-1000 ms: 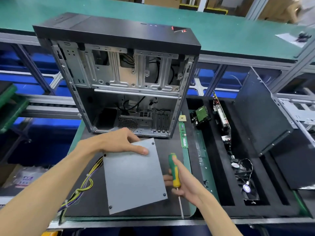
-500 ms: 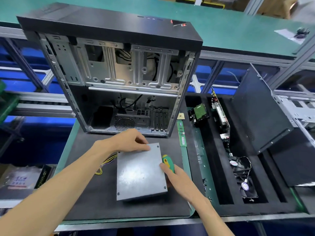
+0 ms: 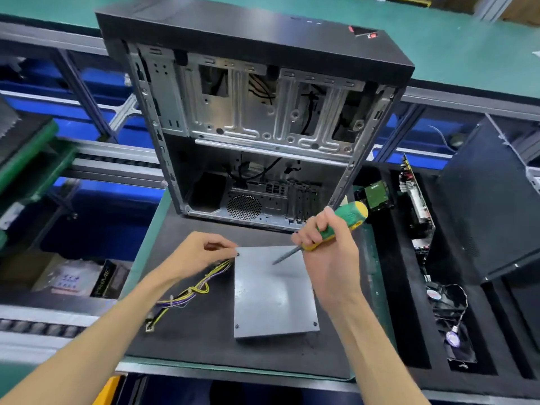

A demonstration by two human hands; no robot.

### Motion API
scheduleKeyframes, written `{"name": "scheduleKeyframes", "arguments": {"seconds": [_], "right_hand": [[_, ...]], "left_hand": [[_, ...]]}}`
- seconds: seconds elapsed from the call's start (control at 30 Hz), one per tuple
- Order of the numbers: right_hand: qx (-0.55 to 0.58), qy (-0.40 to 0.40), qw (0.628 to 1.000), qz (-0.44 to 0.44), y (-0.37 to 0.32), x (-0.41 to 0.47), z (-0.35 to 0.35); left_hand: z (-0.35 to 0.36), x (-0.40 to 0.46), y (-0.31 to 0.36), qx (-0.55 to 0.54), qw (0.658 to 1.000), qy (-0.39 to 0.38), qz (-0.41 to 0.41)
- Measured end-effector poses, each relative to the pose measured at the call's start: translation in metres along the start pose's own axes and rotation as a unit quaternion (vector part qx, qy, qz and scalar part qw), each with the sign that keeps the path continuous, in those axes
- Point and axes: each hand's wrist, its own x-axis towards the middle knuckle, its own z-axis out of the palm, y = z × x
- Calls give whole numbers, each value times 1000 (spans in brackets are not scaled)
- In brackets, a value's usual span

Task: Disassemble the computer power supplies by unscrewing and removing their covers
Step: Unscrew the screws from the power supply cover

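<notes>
Power supply: grey metal box lying flat on the black mat of the desk, lower centre of frame, long axis running from near edge toward the top of frame; plain cover facing up, screws showing at its corners. Left hand is curling its fingers at the upper-left corner, touching it. Right hand is gripping a green-and-yellow screwdriver, tip hovering over the cover. Yellow wire bundle is trailing leftward. Open computer case is standing behind, upper centre.
</notes>
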Motion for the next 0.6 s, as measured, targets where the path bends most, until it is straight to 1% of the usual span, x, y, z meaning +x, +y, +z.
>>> {"name": "scheduleKeyframes", "arguments": {"seconds": [0.03,0.1,0.17,0.43,0.6], "right_hand": [[24,-9,1000,-15,7,2,13],[26,-17,999,-36,21,8,34],[17,-15,999,-37,35,14,45],[25,14,999,-21,61,28,44],[19,3,1000,-8,61,28,43]], "left_hand": [[5,-6,-6,-39,999,13,1],[12,-15,-13,-101,994,29,7],[17,-20,-15,-125,991,40,11],[19,-23,-14,-95,993,58,29],[18,-21,-14,-83,994,63,30]]}}
